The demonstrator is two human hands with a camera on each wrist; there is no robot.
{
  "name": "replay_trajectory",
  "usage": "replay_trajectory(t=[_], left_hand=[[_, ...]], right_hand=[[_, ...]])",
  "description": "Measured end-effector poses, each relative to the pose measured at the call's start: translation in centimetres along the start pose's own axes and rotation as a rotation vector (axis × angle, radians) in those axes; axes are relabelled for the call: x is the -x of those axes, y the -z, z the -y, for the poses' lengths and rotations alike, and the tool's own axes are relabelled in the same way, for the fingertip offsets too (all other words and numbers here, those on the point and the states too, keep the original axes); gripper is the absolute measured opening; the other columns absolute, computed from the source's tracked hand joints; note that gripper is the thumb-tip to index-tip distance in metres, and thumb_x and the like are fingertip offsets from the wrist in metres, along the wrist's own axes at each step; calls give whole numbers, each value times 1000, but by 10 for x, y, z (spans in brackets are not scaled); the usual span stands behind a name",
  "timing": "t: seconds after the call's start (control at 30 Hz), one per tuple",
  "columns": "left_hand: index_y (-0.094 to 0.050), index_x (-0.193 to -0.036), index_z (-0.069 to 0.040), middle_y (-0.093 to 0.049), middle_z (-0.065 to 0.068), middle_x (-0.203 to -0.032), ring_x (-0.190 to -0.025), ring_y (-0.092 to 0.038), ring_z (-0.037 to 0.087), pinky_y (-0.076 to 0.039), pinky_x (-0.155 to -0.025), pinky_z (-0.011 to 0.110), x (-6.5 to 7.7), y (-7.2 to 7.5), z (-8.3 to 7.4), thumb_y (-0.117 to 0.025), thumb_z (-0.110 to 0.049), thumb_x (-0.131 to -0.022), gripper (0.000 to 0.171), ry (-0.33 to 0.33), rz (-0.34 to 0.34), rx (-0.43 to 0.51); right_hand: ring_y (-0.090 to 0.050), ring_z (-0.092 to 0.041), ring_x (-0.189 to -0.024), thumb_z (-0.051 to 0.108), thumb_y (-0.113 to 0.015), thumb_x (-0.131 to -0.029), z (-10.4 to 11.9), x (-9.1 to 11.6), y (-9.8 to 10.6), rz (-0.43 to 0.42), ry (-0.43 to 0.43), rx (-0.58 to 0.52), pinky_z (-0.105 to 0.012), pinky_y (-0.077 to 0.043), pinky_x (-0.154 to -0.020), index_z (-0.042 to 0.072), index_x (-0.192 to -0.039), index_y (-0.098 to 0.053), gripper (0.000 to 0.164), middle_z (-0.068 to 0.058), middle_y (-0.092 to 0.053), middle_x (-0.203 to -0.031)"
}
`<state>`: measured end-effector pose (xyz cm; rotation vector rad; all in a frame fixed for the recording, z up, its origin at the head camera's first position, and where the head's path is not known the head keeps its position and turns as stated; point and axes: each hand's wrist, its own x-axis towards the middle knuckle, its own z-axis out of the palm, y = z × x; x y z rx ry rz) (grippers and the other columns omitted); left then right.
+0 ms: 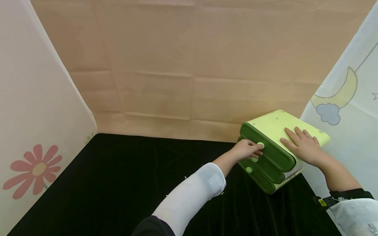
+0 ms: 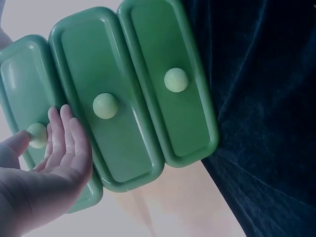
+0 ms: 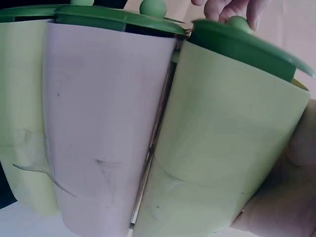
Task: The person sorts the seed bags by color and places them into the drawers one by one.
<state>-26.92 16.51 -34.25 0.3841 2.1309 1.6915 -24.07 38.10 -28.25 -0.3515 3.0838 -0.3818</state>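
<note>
A small three-drawer cabinet (image 1: 271, 124) with a pale yellow-green top and dark green drawer fronts stands at the right of the black cloth. My left hand (image 1: 245, 149) pinches the round light green knob (image 2: 37, 135) of the top drawer between thumb and fingers. Flat on the cabinet's top rests my right hand (image 1: 305, 147), its fingers spread. In the right wrist view the top drawer (image 3: 242, 52) sits slightly out from its housing. The middle drawer (image 2: 101, 143) and bottom drawer (image 2: 168, 113) each have a matching knob. What the drawers contain is hidden.
Black cloth (image 1: 118, 183) covers the table. A tan paper wall (image 1: 177, 65) rises behind it. White panels flank both sides, the left with a pink flower (image 1: 39, 169), the right with a moon (image 1: 344, 91) close beside the cabinet.
</note>
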Motion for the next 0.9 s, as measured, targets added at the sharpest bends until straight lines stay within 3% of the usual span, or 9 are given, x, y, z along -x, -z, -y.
replay_trajectory(t=[0.4,0.6,0.73,0.8,0.9], left_hand=[[-68,-112,-7,-75,1,-95,-83,-71,14,-57,-72,31,-4,-12,-7,-57,-38,-97,37,12,-19,-53],[-65,-119,-7,-75,3,-99,-84,-71,15,-57,-81,36,-2,-3,-2,-56,-38,-98,39,-26,2,-64],[-64,-122,-9,-74,1,-101,-88,-70,15,-56,-80,31,4,20,6,-55,-37,-98,38,-77,-28,-125],[-63,-123,-10,-73,0,-102,-90,-69,14,-55,-79,27,10,42,14,-54,-37,-99,37,-108,-56,-204],[-63,-122,-12,-70,1,-107,-95,-66,15,-53,-82,28,26,87,28,-52,-37,-100,35,-118,-117,-325]], right_hand=[[0,-70,-130,44,-31,-104,-1,4,0,-24,-12,-9,-82,-1,-96,-7,-151,-12,71,-48,-4,-145],[3,-69,-131,44,-31,-104,-2,5,1,-12,-10,-27,-82,1,-97,-6,-151,-10,72,-48,-1,-146],[3,-69,-131,43,-31,-105,0,5,-1,-4,-6,-52,-82,2,-97,-7,-151,-11,71,-48,-1,-146],[3,-69,-131,43,-31,-105,2,4,-3,-10,0,-70,-82,2,-97,-7,-151,-12,70,-48,-2,-146],[0,-69,-131,42,-32,-105,4,3,-7,-28,9,-90,-82,1,-97,-8,-150,-16,69,-48,-5,-146]])
